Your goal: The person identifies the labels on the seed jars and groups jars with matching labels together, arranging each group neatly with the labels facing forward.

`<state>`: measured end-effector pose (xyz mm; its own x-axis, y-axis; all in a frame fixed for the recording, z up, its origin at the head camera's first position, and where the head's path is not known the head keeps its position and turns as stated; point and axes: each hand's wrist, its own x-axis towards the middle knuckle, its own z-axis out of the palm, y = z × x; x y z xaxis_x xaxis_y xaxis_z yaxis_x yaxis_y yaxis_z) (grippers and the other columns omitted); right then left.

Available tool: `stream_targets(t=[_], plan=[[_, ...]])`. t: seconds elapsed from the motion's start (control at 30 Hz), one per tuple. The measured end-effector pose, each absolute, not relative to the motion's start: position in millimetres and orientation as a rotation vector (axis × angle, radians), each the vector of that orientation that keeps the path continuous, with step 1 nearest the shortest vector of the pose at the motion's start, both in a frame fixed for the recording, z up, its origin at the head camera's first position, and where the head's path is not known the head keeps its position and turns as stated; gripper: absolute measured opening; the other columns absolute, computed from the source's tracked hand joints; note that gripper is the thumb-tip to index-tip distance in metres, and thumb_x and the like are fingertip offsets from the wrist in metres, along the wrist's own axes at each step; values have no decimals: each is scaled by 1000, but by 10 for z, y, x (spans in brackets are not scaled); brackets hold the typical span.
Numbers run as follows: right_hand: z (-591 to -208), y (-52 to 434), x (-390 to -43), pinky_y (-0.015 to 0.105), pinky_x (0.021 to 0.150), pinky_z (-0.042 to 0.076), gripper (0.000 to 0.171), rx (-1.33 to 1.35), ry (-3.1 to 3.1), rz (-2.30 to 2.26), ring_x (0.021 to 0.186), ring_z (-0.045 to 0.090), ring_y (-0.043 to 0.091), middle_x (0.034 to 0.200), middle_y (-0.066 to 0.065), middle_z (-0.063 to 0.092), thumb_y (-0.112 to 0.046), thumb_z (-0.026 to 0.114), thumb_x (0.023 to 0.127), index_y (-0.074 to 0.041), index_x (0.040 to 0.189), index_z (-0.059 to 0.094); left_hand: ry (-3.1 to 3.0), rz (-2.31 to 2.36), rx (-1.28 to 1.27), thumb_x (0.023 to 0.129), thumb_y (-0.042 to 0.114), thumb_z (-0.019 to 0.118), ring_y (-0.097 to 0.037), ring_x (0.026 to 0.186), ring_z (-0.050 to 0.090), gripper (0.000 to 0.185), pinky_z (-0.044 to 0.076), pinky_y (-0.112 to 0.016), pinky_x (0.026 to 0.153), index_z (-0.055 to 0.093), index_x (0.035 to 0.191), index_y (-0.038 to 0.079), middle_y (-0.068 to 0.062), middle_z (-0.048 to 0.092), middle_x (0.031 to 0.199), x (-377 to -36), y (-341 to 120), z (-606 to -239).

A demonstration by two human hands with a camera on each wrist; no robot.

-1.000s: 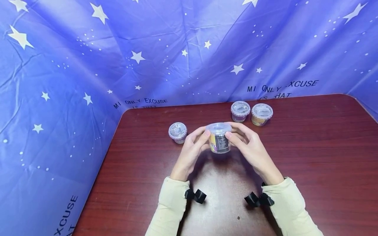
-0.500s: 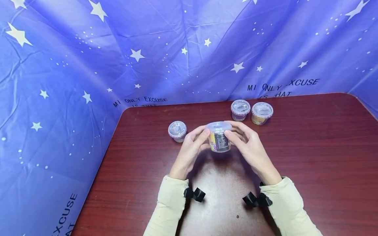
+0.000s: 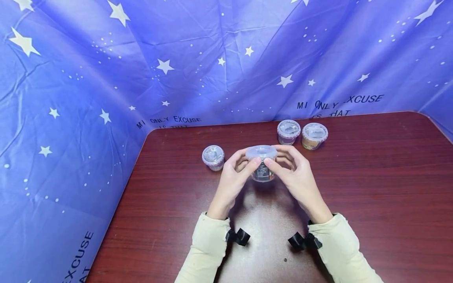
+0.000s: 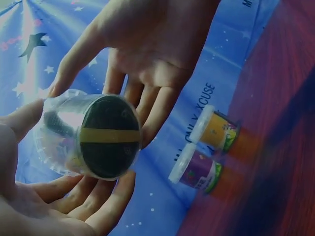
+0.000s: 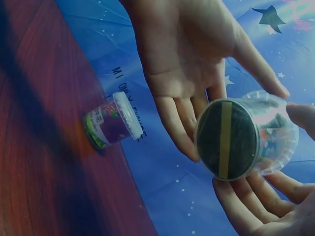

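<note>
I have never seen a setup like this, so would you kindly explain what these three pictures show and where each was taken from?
There is no machine here: a person works with two bare hands and wears three cameras. The wide picture comes from the head camera, looking down at a dark red table edged by blue starry cloth. The other two come from cameras on the wrists, looking up at the palms from below. The left hand and right hand hold one small clear lidded cup between them, above the table; the wrist views show its dark underside. Three similar lidded cups stand on the table: one to the left, and a purple cup and an orange cup behind.
</note>
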<state>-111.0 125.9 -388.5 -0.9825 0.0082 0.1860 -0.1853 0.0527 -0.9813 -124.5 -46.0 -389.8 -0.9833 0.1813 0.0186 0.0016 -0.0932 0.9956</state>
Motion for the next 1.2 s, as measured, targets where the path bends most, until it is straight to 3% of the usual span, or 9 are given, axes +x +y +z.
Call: stream_targets(t=[0.37, 0.83, 1.2], plan=[[-3878, 1272, -1105, 22, 91, 48, 43, 167, -2246, 2081, 104, 62, 13, 111, -3, 67, -21, 72, 91, -9, 130, 58, 1985, 2226, 198, 93, 17, 66, -9, 96, 63, 41, 53, -24, 80, 59, 131, 5, -6, 64, 110, -1247, -487, -3896], [-3831, 1333, -1092, 21, 86, 54, 41, 248, -2260, 2239, 103, 62, 11, 111, -2, 66, -18, 62, 99, -4, 136, 54, 1702, 2302, 317, 94, 22, 55, -13, 94, 67, 48, 56, -27, 85, 52, 133, -6, -9, 65, 111, -1255, -537, -3885], [-3840, 1292, -1092, 22, 82, 55, 38, 235, -2151, 2290, 99, 62, 12, 107, 0, 66, -14, 65, 96, -2, 132, 56, 1714, 2276, 323, 95, 23, 55, -13, 101, 65, 50, 53, -31, 94, 50, 138, -2, -13, 63, 120, -1287, -569, -3910]])
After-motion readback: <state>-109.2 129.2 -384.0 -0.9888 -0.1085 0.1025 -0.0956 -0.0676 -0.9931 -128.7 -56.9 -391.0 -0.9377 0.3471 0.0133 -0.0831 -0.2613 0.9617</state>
